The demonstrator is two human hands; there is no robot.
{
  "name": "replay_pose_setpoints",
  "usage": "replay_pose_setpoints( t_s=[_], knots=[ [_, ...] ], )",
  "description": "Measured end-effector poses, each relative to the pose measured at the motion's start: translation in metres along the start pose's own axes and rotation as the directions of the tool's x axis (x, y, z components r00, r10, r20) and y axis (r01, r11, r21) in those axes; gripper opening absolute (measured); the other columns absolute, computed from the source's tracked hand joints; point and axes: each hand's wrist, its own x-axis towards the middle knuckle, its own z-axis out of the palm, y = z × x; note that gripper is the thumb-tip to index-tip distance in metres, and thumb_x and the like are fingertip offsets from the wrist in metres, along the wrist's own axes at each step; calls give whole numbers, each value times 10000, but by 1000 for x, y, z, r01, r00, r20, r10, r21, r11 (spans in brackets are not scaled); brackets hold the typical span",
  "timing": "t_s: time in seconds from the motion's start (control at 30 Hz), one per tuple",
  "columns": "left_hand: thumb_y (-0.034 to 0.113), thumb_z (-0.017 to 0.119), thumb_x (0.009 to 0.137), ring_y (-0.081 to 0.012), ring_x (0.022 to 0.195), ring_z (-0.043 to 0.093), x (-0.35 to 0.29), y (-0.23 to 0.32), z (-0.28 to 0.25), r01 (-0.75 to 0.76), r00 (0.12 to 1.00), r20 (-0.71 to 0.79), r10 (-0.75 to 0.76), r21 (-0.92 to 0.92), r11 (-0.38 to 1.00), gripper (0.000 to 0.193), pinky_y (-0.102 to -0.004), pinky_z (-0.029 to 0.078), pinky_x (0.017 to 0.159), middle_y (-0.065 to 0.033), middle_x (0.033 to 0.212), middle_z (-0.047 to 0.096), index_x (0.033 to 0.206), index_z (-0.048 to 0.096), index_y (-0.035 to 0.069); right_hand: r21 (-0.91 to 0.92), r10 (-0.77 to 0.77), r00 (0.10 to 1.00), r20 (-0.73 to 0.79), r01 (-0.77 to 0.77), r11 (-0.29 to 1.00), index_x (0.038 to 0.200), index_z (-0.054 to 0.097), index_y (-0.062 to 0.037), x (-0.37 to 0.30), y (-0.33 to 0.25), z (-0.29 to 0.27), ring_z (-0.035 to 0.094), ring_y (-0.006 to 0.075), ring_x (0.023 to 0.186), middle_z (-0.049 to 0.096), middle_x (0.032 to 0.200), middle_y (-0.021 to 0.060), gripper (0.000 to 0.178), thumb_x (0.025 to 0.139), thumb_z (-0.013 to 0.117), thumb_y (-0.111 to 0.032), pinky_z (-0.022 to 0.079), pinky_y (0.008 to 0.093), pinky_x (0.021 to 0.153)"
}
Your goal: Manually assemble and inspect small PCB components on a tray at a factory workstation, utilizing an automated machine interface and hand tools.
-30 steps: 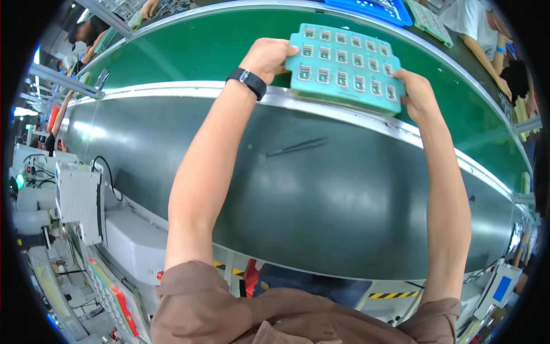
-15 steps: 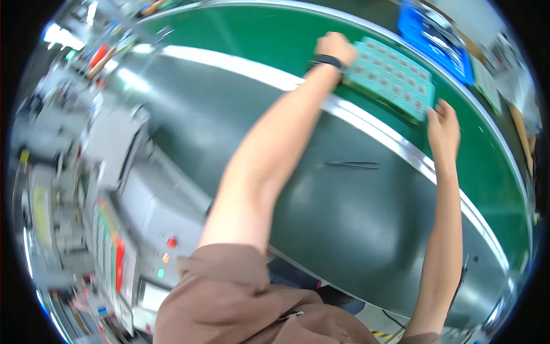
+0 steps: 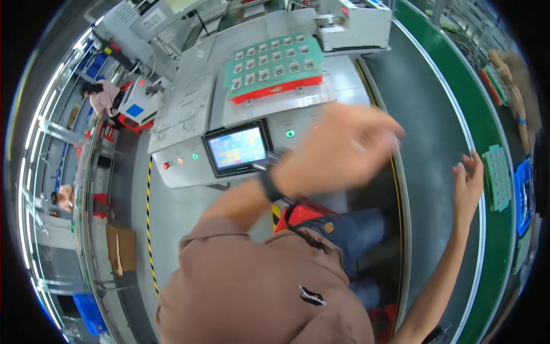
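Observation:
My left hand (image 3: 338,152), with a dark band at its wrist, hangs in front of the grey machine. It is smeared by motion, and its finger shape is hard to make out. Just beyond it, a teal tray (image 3: 275,86) with rows of small square parts rests on a red base (image 3: 286,90) on the machine top. At the right, my right hand (image 3: 467,183) is open, fingers apart and holding nothing. It is closest to another teal tray (image 3: 494,178) of square parts, lying on the green conveyor belt (image 3: 487,258); a small gap separates them.
The machine front carries a screen (image 3: 238,150), a red button (image 3: 166,165) and green lit buttons. Beyond the belt sit a blue bin (image 3: 523,195) and a co-worker's arms (image 3: 513,92) by another tray. A cardboard box (image 3: 121,247) stands on the floor at left.
My view has turned left, bringing the machine into the middle. My left hand has come away from the tray on the belt and over to the machine. My right hand remains near that tray.

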Motion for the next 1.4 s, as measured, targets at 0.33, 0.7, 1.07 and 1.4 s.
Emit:
replay_pose_setpoints(
  t_s=[0.33, 0.7, 1.07, 1.4],
  knots=[
    [185, 562, 882, -187, 739, 631, -83, -190, -171, 671, 590, -568, -574, -51, 739, 319, -296, 482, 704, -141, 816, 672, 1077, 626, -60, 373, -115, 851, 512, -100, 922, 1206, 527, 65, 35, -171, 160, 629, 164, 923, 652, 1066, 133, 346, 895, 541, -84, 499, 277, 786],
    [114, 540, 881, -204, 631, 621, -42, -182, -156, 750, 563, -609, -559, 92, 655, 304, -318, 473, 621, -121, 715, 647, 1111, 576, -82, 49, 124, 662, 740, -237, 970, 1083, 634, 53, 108, -215, 268, 568, 149, 835, 638, 914, 80, 317, 885, 564, -184, 443, 296, 837],
    [4, 518, 899, -118, 911, 588, -34, -134, -166, 473, 656, -475, -586, -346, 810, 349, -232, 462, 813, -105, 1040, 628, 1225, 457, -105, 341, 20, 828, 561, -253, 905, 1061, 646, -43, 82, -215, 224, 502, 58, 750, 608, 856, -12, 247, 885, 577, -201, 385, 238, 686],
    [-6, 578, 875, -187, 1151, 498, -17, -73, -31, 353, 920, 141, -365, -702, 619, 494, -294, 375, 983, -124, 1240, 532, 1325, 406, -120, 513, 238, 971, -21, -194, 836, 1143, 559, 59, -51, -114, 7, 576, 101, 900, 627, 1017, 66, 292, 869, 575, -41, 434, 237, 830]
  ],
)
